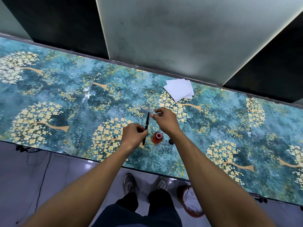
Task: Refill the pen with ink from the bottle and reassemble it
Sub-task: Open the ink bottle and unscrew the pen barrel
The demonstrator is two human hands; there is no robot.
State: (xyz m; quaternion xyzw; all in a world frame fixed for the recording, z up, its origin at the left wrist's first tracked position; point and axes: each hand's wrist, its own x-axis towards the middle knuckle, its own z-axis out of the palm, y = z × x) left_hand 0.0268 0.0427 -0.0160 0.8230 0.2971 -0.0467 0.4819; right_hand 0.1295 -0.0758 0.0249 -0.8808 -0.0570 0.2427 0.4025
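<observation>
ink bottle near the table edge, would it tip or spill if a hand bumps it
The ink bottle looks squat and wide-based, so it would probably slide rather than tip. Its mouth appears open, with what seems to be its dark cap beside it, so a knock could slosh ink out. It looks like glass, so likely breakable if dropped.

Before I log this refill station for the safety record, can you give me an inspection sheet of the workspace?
Surface: table under a teal cloth printed with yellow trees.
Job's things: pen, black, held above the table; ink bottle, open, red, standing near the front edge; dark cap beside it.
Clutter: stack of white paper near the far edge.
Hands: left hand grips the pen's lower part; right hand is at its upper end with fingers curled, contact unclear.
Cables: black cable on the floor, left.
Surroundings: grey panels behind; red bin on the floor beside the person's shoes.
</observation>
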